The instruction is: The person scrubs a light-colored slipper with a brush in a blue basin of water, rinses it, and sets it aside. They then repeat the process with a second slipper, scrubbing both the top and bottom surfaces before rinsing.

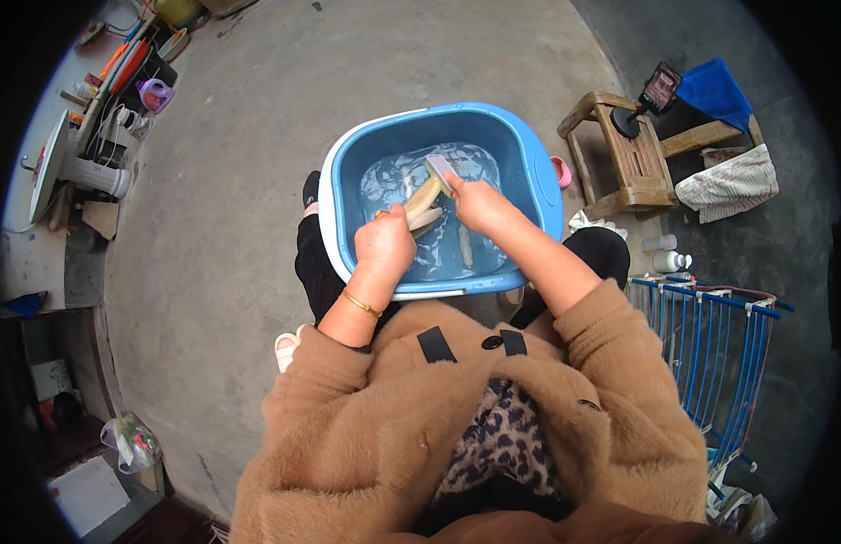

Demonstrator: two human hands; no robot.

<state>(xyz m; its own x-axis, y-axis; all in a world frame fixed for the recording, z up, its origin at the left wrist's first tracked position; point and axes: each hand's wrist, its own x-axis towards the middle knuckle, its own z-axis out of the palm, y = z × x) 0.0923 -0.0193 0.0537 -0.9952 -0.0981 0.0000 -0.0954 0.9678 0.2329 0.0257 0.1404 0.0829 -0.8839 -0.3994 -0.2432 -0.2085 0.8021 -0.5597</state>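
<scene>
A blue plastic basin (519, 156) with a white outer rim stands before me, with water in its bottom. My left hand (386, 241) grips a pale, beige shoe-like item (422, 202) above the water; its exact kind is partly hidden by my fingers. In my right hand (480, 205) is a scrubbing brush (441, 168) with a light back, its bristles against the far end of the pale item. A slim grey, speckled object (466, 247) lies in the water to the right of the pale item.
A wooden chair (631, 160) with a phone on a stand (659, 88) is at the right. Nearer on that side are bottles (667, 261) and a blue drying rack (706, 340). A pedestal washbasin (94, 175) and a purple jug (154, 94) are at the left.
</scene>
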